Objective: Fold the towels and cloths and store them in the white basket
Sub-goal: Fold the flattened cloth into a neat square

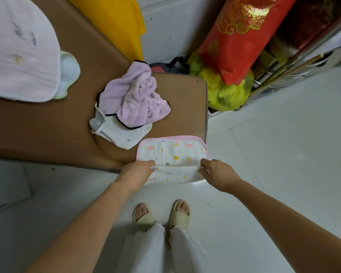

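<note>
Both hands grip the near edge of a pink-trimmed white cloth (pixel 173 152): the left hand (pixel 140 172) pinches its left corner, the right hand (pixel 218 173) its right, fingers curled onto the fabric. The fingertips are mostly hidden under the fold, and the cloth's near flap hangs off the brown table (pixel 47 131), partly covered by the wrists. Just beyond the left hand lies a white star-print cloth (pixel 124 137) with a crumpled lilac towel (pixel 138 97) on top. Farther left, a large pale pink towel (pixel 18 52) is cut off by the frame. Beyond the right hand stand a yellow bag (pixel 224 93) and a red bag (pixel 244 34). The held cloth is quilted, with small coloured prints.
</note>
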